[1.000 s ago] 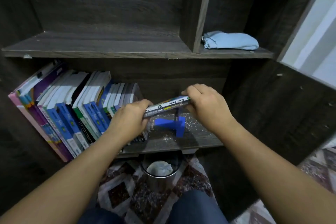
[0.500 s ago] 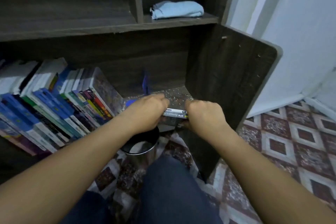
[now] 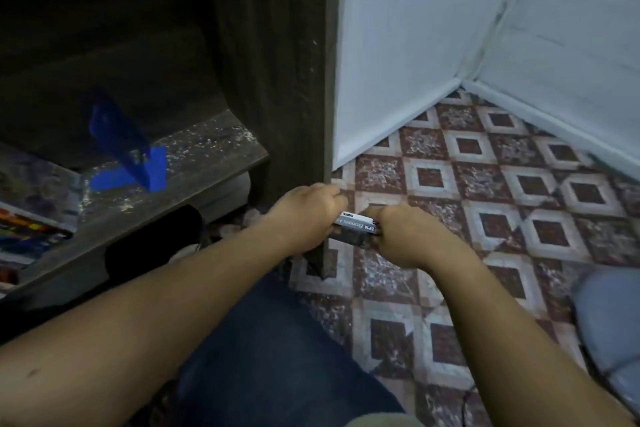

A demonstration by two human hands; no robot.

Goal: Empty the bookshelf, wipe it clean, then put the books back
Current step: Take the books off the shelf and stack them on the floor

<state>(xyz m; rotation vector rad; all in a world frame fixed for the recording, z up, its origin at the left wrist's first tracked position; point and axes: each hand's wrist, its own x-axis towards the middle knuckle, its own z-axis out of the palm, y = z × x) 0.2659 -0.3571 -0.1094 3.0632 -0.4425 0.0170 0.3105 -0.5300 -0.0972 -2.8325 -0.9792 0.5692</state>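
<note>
Fingers (image 3: 330, 196) of L hand, i.e. left hand (image 3: 304, 215), curl over one end of a book (image 3: 355, 226). Right hand (image 3: 405, 236) clamps the other end the same way. Both clenched on it, neither released. White spine faces up, text partly legible.

Position: book is held low above the floor (image 3: 485, 184), just R of the bookshelf (image 3: 277, 80) side panel and outside the shelf. L hand sits in front of the panel's front edge; contact w/ the panel cannot be told.

Shelf board (image 3: 207, 163) next to the panel is bare there and speckled w/ pale dust. Blue bookend (image 3: 128, 152) stands on it, tilted in view. Other books (image 3: 27, 229) show at far L edge, on the shelf. White wall (image 3: 415, 28) meets the floor behind.

Step est.: emptying phase, book about to go down on the floor. Wipe not yet done.

Risks:
- Book corner or L knuckles clip the panel edge, as clearance looks small.
- Grip is at the ends only, so if there is more than 1 vol. the middle could slip out.
- Dust drags off the board if a sleeve or book brushes it.

Counts: hands 2. Held book 1 spine seen, more under it cannot be told. Bookend 1. Shelved books several, too blurred to count.
</note>
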